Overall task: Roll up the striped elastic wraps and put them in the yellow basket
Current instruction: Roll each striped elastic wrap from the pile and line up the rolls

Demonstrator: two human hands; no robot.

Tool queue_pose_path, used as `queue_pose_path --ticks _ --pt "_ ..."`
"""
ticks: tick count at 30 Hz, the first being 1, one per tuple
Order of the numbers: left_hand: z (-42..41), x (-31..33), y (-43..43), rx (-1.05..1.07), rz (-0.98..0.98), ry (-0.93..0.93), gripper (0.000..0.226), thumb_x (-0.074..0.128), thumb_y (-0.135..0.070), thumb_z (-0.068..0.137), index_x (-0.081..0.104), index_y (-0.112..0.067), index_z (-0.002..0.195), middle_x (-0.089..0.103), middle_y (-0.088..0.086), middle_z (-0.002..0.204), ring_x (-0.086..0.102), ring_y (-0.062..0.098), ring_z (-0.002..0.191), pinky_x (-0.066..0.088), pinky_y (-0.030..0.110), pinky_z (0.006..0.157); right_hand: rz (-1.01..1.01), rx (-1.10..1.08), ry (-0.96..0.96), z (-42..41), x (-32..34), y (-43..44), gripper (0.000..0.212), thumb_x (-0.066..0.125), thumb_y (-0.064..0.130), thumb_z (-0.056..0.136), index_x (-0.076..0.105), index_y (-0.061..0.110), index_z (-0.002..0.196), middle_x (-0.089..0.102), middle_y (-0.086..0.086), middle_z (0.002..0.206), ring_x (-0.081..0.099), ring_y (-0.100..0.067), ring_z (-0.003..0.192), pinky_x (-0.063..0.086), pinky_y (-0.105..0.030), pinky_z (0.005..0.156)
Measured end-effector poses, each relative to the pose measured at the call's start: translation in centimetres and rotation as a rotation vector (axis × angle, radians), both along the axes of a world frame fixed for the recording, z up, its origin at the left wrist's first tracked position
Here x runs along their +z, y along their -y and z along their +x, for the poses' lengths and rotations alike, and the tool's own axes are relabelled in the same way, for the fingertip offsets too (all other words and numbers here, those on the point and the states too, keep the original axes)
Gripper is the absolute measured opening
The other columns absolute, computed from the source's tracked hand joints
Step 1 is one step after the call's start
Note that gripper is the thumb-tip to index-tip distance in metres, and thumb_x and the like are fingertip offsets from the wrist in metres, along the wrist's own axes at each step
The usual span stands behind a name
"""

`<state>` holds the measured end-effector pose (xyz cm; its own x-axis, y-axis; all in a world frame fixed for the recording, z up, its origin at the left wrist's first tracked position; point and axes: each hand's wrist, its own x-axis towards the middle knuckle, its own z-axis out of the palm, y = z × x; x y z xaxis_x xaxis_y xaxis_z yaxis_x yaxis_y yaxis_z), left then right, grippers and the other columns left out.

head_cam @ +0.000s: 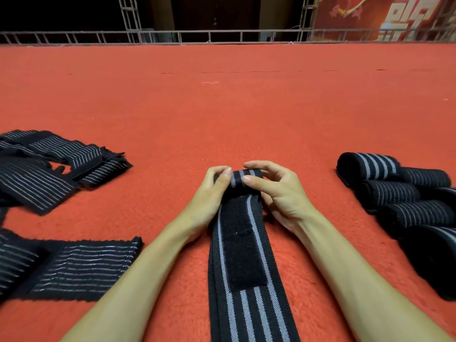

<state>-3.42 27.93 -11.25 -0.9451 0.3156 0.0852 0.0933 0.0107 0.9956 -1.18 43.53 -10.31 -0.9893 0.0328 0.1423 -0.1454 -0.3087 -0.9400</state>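
A long black elastic wrap with grey stripes (244, 287) lies on the red carpet, running from the bottom edge toward the middle, a black hook-and-loop patch on its upper face. Its far end is curled into a small roll (240, 180). My left hand (212, 191) pinches the roll's left side with thumb and fingers. My right hand (271, 188) pinches its right side. Several rolled wraps (394, 191) lie in a row at the right. Flat unrolled wraps lie at the left in a pile (56, 164) and nearer me (81, 265). No yellow basket is in view.
Red carpet (222, 107) stretches far ahead of my hands. A grey metal truss frame (209, 37) runs along its far edge, with a red banner (370, 16) behind it at the top right.
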Motion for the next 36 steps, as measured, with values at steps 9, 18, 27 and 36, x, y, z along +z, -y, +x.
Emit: queue_pose_path --ticks 9,18,27,36 --pt "0.3 0.4 0.5 0.037 0.089 -0.156 0.050 0.063 -0.028 0.082 0.052 -0.012 0.129 0.065 0.002 0.115 0.063 0.004 0.101 0.050 0.019 0.086 -0.050 0.012 -0.075 0.1 0.0 -0.4 0.061 0.077 -0.009 0.060 0.061 0.007 0.116 0.067 -0.011 0.108 0.068 -0.018 0.090 0.057 -0.032 0.085" --pt "-0.3 0.5 1.4 0.187 0.114 -0.321 0.039 0.074 0.009 0.075 0.068 -0.024 0.094 0.072 -0.008 0.088 0.066 0.005 0.082 0.053 0.022 0.076 0.219 -0.026 -0.104 -0.1 -0.6 -0.1 0.041 0.079 0.012 0.073 0.065 0.012 0.112 0.072 -0.002 0.100 0.067 -0.014 0.093 0.055 -0.028 0.080" --pt "0.2 0.6 0.7 0.097 0.117 -0.313 0.040 0.070 0.016 0.074 0.064 -0.021 0.087 0.071 -0.017 0.084 0.065 0.003 0.079 0.052 0.019 0.075 0.354 -0.138 0.060 0.4 0.0 2.0 0.054 0.038 0.062 0.095 0.061 0.013 0.098 0.067 0.001 0.094 0.063 -0.006 0.086 0.048 -0.027 0.085" --pt "0.5 -0.1 -0.4 -0.056 0.147 -0.129 0.066 0.067 -0.055 0.070 0.040 -0.044 0.129 0.058 0.005 0.122 0.058 0.016 0.116 0.044 0.035 0.103 0.293 -0.193 -0.002 0.2 0.1 1.6 0.020 0.047 0.016 0.097 0.051 0.017 0.117 0.053 0.005 0.087 0.053 0.002 0.067 0.042 -0.011 0.061"
